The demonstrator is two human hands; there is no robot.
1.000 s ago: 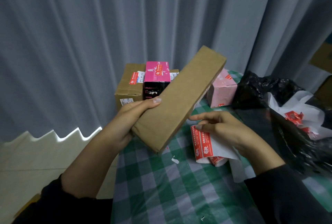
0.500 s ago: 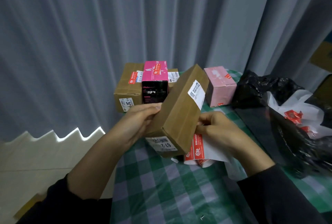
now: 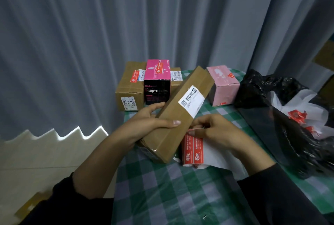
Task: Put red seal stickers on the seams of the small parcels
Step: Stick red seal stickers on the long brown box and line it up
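Hands both busy: left hand (image 3: 144, 123) gripped the long brown parcel (image 3: 180, 116) mid-counter (image 3: 162, 188); right hand (image 3: 215, 130) pinched the red sticker sheet (image 3: 194, 150) at the parcel's five o'clock. Cardboard looked stiff and light; the stickers looked flimsy, best lifted by an edge.

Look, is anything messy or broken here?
Nothing looks broken. The messy bit is the crumpled black bag on the right, with white backing paper and red sticker scraps lying on it.
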